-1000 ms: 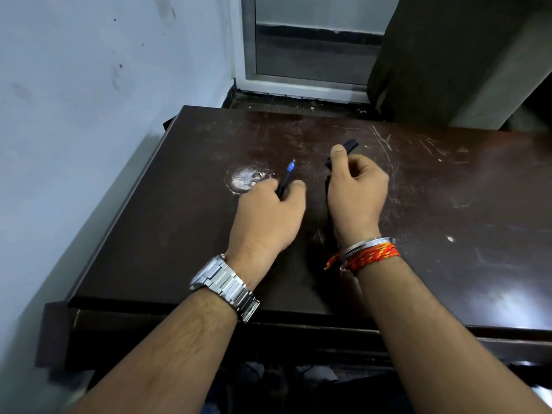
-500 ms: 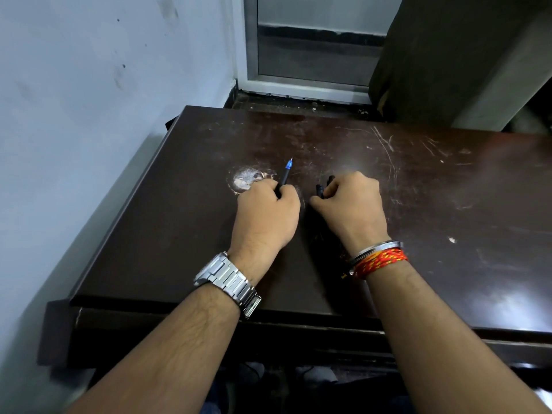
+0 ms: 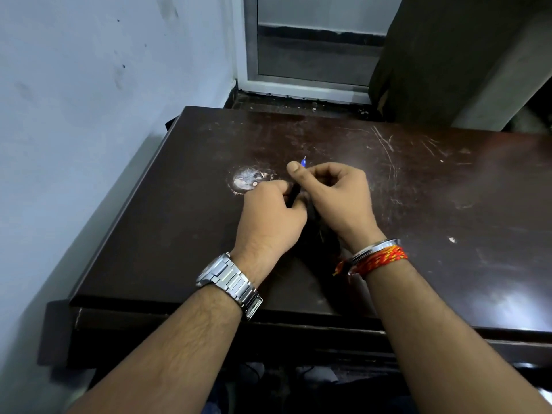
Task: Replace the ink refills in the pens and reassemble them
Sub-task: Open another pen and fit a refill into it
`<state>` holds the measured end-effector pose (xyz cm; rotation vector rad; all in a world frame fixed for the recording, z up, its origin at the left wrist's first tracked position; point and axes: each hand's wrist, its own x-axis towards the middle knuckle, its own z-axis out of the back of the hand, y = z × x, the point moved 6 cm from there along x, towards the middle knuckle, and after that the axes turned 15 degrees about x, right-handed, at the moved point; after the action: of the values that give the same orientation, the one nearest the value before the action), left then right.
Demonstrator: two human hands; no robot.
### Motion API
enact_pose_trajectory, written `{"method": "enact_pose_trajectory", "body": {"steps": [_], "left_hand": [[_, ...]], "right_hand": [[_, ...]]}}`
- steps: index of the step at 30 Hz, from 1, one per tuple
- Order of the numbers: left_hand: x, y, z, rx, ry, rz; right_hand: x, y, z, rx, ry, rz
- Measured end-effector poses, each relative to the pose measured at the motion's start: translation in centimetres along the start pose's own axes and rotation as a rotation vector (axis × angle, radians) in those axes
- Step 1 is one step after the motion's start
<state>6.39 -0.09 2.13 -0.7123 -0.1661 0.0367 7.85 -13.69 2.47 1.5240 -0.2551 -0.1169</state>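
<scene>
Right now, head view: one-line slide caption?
Left hand grips a dark pen while right hand pinches it near its blue tip, above a scratched dark table.

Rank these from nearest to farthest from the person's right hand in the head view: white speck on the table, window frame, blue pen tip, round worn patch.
1. Blue pen tip, beside the thumb of the right hand.
2. Round worn patch, on the table, left of the hand.
3. White speck, on the table's right side.
4. Window frame, beyond the table's far edge.
</scene>
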Motion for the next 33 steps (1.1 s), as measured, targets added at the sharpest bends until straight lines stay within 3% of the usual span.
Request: {"method": "enact_pose_trajectory", "body": {"steps": [8, 14, 19, 30, 33], "left_hand": [[0.0, -0.2, 0.1, -0.093, -0.039, -0.037], [0.0, -0.3, -0.1, -0.141, -0.02, -0.056], [-0.1, -0.5, -0.1, -0.121, -0.034, -0.074], [0.0, -0.4, -0.3, -0.121, -0.044, -0.072], [0.2, -0.2, -0.3, -0.098, -0.053, -0.064]], "right_hand": [[0.3, -0.1, -0.2, 0.137, 0.063, 0.048], [0.5, -0.9, -1.1, 0.329, 0.094, -0.082], [0.5, -0.9, -0.8, 0.239, 0.073, 0.006], [0.5, -1.4, -1.4, 0.395, 0.075, -0.053], [0.4, -1.2, -0.9, 0.309, 0.019, 0.001]]}}
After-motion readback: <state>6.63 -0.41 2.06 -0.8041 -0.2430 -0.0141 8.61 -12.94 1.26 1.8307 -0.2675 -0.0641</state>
